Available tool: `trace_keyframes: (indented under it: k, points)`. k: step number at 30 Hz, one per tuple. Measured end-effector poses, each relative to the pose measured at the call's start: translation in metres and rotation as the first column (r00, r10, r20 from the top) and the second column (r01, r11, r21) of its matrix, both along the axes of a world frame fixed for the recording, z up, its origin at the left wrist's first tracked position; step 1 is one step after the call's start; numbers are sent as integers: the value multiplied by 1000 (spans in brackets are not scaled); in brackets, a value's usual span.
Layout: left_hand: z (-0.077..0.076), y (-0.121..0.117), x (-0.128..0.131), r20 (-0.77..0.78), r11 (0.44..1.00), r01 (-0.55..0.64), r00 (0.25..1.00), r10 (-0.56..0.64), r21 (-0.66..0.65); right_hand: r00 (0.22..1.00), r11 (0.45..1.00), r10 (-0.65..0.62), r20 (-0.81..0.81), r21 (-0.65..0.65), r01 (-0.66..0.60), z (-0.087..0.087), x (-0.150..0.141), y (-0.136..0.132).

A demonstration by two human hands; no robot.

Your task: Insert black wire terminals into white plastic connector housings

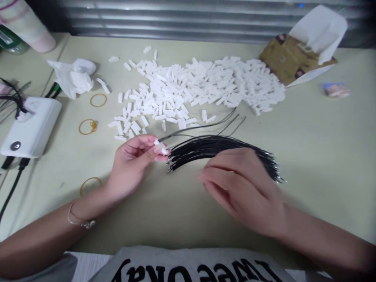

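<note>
Between the thumb and fingers of my left hand (132, 164) is a small white plastic connector housing (161, 147), with thin black wire running from it to the upper right. My right hand (241, 188) is over the near side of a bundle of black wires (211, 145), its fingertips pinched together and somewhat blurred; whether anything is between them I cannot make out. The bundle lies curved on the table, with shiny metal terminals at both ends. Beyond it spreads a large heap of white connector housings (190, 86).
At left are a white power bank (32, 127) with cables, crumpled tissue (73, 78) and rubber bands (98, 100). A pink-white bottle (32, 27) stands far left. At the back right is an open brown-and-white box (293, 58), near a small blurred object (336, 89).
</note>
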State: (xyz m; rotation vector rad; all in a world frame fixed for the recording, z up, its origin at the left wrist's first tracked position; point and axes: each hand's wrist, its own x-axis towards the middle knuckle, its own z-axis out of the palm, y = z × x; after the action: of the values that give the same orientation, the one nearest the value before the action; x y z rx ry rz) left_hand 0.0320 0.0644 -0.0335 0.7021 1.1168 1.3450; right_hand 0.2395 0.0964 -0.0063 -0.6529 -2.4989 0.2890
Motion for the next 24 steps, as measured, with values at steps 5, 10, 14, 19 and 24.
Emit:
trace_keyframes:
  k: [5,10,14,19,24]
  points:
    - [-7,3,-3,32,997,-73,997,72,8,993,998,19,120,-64,-12,-35,-7,15]
    - [-7,0,-1,32,1000,-3,999,4,-30,986,993,57,158,-107,-40,-44,-10,19]
    - [-8,0,-1,38,998,25,999,-23,-53,993,988,43,113,-152,-25,-39,-8,18]
    - [-5,0,-1,42,996,52,998,-49,-76,997,973,37,65,-231,-21,-24,-7,16]
    - [0,-2,1,56,984,152,987,-147,-90,1000,957,-11,-11,-289,7,-7,-3,12]
